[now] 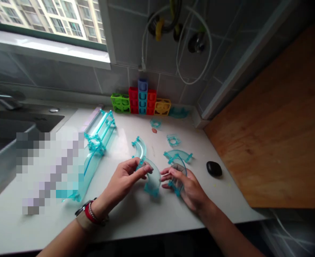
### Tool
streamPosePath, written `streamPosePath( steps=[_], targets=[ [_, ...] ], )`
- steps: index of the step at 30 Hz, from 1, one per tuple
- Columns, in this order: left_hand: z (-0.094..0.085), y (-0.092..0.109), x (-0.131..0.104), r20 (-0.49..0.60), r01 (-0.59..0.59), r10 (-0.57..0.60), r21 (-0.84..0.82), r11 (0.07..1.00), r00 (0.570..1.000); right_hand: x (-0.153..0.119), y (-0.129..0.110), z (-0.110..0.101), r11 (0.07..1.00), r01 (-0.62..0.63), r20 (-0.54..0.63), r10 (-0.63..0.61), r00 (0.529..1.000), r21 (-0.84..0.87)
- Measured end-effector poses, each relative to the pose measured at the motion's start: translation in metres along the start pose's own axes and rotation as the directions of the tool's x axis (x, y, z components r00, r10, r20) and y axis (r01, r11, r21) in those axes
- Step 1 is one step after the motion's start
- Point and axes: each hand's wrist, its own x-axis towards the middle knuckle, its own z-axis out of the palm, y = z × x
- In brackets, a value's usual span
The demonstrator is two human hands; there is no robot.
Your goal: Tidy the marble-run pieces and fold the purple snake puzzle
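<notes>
My left hand (130, 175) pinches one end of a clear teal curved track piece (154, 175), which arcs away to the right and down. In my right hand (189, 185) is a second curved track piece (184, 167), gripped between thumb and fingers. The two pieces are close together but apart. Behind my left hand another curved piece (140, 145) lies on the counter. Just beyond my right hand rests one more curved piece (182, 155). Small ring-shaped connectors (173, 140) lie farther back.
Left of my hands stands a teal track assembly (103, 128) with a long ramp. Colourful plastic blocks (142, 101) line the tiled wall. A black oval object (214, 169) sits at right, near a wooden panel (275, 135). The sink (39, 123) is at far left.
</notes>
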Motion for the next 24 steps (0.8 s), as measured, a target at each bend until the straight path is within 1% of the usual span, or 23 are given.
streamPosePath(
  steps=[2, 5, 8, 10, 12, 16, 19, 21, 24],
  targets=[
    [0.0, 0.001, 0.0, -0.064, 0.028, -0.031, -0.05, 0.998, 0.997, 0.003, 0.001, -0.001, 0.997, 0.035, -0.042, -0.032, 0.999, 0.07],
    [0.002, 0.0, 0.0, -0.13, 0.082, -0.104, -0.164, 0.983, 0.986, 0.005, 0.004, -0.002, 0.988, 0.057, -0.015, -0.055, 0.998, 0.146],
    [0.004, 0.0, 0.0, -0.187, 0.076, -0.108, -0.174, 0.982, 0.976, 0.006, 0.007, -0.002, 0.988, 0.128, -0.009, -0.128, 0.992, 0.083],
    [0.006, -0.001, 0.0, -0.2, 0.056, -0.08, -0.123, 0.991, 0.977, 0.006, 0.008, -0.002, 0.986, 0.167, -0.024, -0.167, 0.986, 0.008],
    [0.006, -0.001, -0.001, -0.196, 0.046, -0.058, -0.062, 0.997, 0.979, 0.005, 0.009, -0.001, 0.983, 0.179, -0.021, -0.18, 0.983, -0.047],
    [0.008, -0.002, -0.002, -0.174, 0.045, -0.045, -0.006, 0.999, 0.984, 0.003, 0.009, 0.001, 0.977, 0.181, 0.001, -0.182, 0.983, -0.113],
    [0.01, -0.002, -0.003, -0.141, 0.031, -0.025, 0.045, 0.999, 0.99, 0.001, 0.009, 0.003, 0.967, 0.208, 0.009, -0.209, 0.978, -0.148],
    [0.012, -0.004, -0.005, -0.139, -0.006, 0.023, 0.121, 0.993, 0.99, 0.0, 0.01, 0.004, 0.961, 0.222, 0.039, -0.219, 0.975, -0.165],
    [0.011, -0.011, -0.008, -0.146, -0.098, 0.142, 0.277, 0.956, 0.979, 0.0, 0.011, 0.005, 0.961, 0.232, 0.052, -0.227, 0.973, -0.152]
  ],
)
